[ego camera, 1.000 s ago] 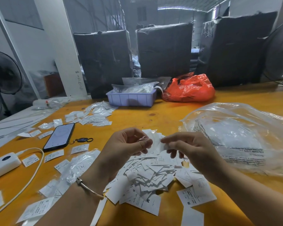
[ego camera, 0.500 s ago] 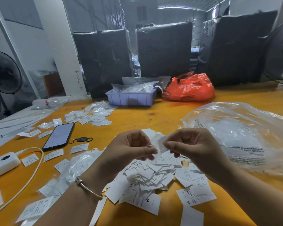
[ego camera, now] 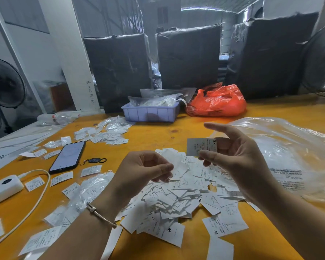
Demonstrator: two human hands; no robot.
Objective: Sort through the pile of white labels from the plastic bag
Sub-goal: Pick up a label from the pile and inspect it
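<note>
My right hand (ego camera: 238, 158) is lifted above the pile of white labels (ego camera: 178, 196) on the orange worktop (ego camera: 154, 134), thumb and middle fingers (ego camera: 204, 153) pinching one label (ego camera: 201, 146) printed "XS", forefinger held out straight. My left hand (ego camera: 144, 169) hovers lower over the pile, its fingers curled in; I cannot tell whether they hold anything. The clear plastic bag (ego camera: 289, 147) lies just right, partly behind my right hand. Small print is unreadable.
</note>
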